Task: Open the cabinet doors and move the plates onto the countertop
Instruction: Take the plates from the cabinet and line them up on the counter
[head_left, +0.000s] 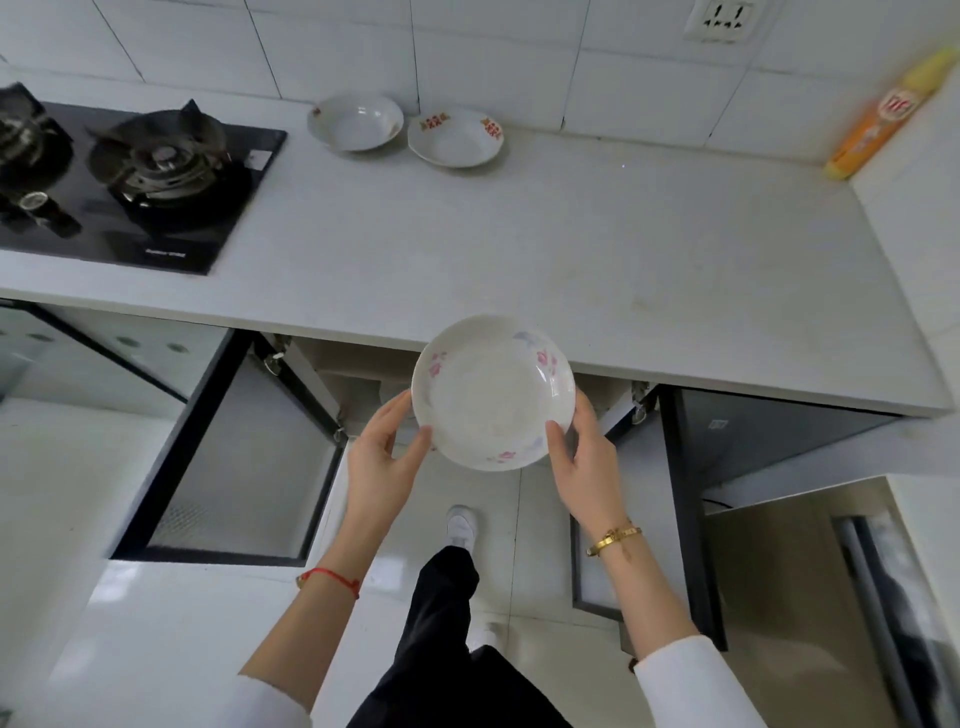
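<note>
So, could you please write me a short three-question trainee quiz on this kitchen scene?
1. True or false: both cabinet doors, the left door and the right door, are open.
2. How many plates already sit on the countertop?
3. The floral plate is held by: A) left hand only, B) right hand only, C) both.

Key: 1 true. 2 two: the plain plate and the red-patterned plate. 3 C.
</note>
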